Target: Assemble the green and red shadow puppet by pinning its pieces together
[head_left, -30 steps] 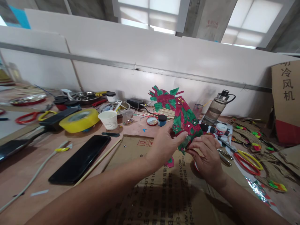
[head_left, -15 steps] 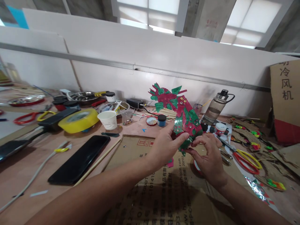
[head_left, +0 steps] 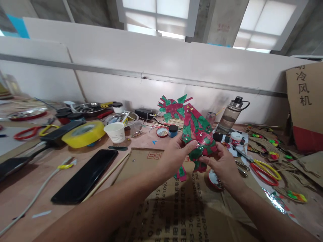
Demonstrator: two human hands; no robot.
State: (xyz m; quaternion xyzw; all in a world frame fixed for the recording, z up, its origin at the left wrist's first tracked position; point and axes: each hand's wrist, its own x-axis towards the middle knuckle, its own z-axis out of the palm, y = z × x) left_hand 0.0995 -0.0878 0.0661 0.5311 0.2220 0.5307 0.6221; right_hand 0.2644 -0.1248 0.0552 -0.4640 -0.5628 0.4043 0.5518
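Note:
A glossy red-and-green figure [head_left: 199,131] with jointed-looking parts and small metal fasteners is held up over a cardboard sheet [head_left: 151,188]. My left hand [head_left: 174,156] grips its lower left side, thumb on the front. The fingers of my right hand [head_left: 220,163] pinch its lower right edge. The figure's leafy-edged upper part [head_left: 173,107] points up and left. A small red-and-green piece [head_left: 181,174] hangs below my left hand. Just under my right hand is a round lid [head_left: 214,178] with small metal bits, partly covered by the hand.
A black phone [head_left: 85,176], yellow tape roll [head_left: 84,133] and white cup [head_left: 114,132] lie left. A blue jar [head_left: 173,131] stands behind the cardboard. Right are a water bottle [head_left: 229,116], red-and-yellow scissors [head_left: 266,172] and corded cardboard pieces [head_left: 262,144].
The figure has turned so that more of its front shows, and its upper part sits slightly lower and left. My right hand has shifted, uncovering more of the round lid.

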